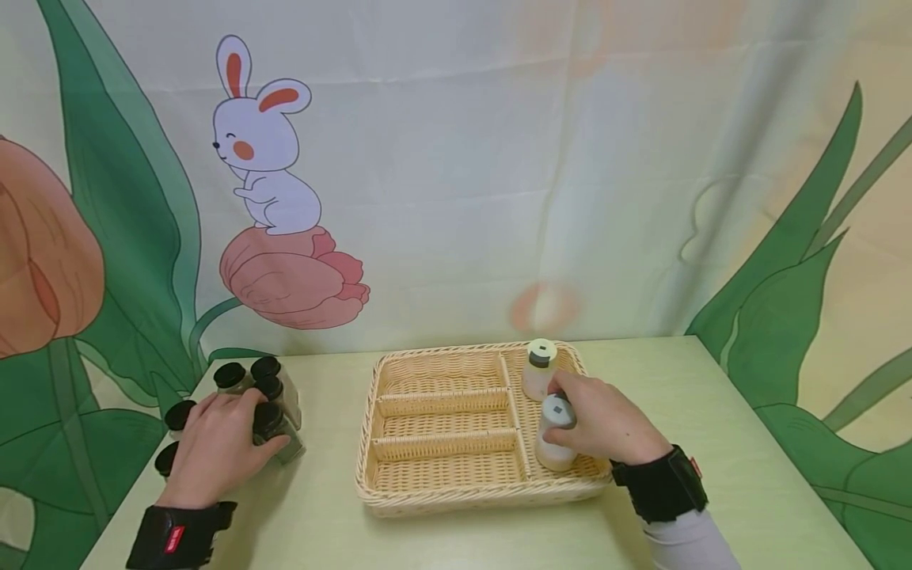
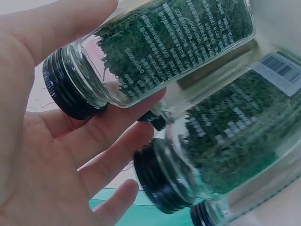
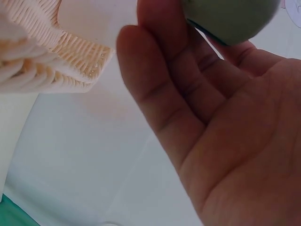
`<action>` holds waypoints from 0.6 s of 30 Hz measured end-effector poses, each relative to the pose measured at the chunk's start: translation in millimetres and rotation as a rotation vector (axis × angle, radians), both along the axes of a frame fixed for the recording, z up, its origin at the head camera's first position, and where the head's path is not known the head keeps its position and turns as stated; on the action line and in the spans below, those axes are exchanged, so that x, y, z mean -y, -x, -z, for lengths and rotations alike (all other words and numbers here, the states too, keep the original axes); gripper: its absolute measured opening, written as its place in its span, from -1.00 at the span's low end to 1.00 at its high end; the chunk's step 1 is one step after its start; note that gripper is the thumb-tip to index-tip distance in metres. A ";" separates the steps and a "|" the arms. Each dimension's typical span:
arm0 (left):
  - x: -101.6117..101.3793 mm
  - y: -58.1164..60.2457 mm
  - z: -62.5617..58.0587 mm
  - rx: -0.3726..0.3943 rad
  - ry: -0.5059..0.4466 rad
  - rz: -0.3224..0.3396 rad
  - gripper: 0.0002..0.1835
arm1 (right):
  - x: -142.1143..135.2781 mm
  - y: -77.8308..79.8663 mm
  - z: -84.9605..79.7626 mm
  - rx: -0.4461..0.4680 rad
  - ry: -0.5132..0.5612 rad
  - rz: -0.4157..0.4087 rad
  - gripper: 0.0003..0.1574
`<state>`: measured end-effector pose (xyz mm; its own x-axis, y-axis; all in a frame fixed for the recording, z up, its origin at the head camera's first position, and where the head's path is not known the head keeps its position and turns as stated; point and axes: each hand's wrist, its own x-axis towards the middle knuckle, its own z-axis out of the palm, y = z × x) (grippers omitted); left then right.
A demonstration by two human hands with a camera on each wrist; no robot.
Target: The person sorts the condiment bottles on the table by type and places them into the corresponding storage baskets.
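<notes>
My left hand (image 1: 217,451) is among black-lidded glass jars at the left of the table. Its thumb and fingers grip a jar of dried green herbs (image 2: 174,47) near the neck; a second herb jar (image 2: 230,136) stands close beside it. Over in the basket's right compartment, my right hand (image 1: 602,416) holds a grey-lidded shaker (image 1: 557,451) with pale contents between thumb and fingers. Behind that one stands a shaker with a pale yellow lid (image 1: 543,348). The right wrist view shows curled fingers and only part of a rounded greenish lid (image 3: 230,19).
The wicker basket (image 1: 442,500) sits mid-table, with three stacked compartments on its left and a long one on its right. More black-lidded jars (image 1: 231,376) stand around my left hand. A printed curtain (image 1: 456,198) hangs behind the table.
</notes>
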<state>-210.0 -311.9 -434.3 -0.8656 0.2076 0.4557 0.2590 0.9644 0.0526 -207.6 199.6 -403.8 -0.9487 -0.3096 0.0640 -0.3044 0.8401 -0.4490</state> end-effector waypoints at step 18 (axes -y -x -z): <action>-21.1 -14.4 -21.2 -0.141 -0.014 0.106 -0.29 | -0.3 -4.5 -5.4 -0.101 -0.009 -0.001 -0.36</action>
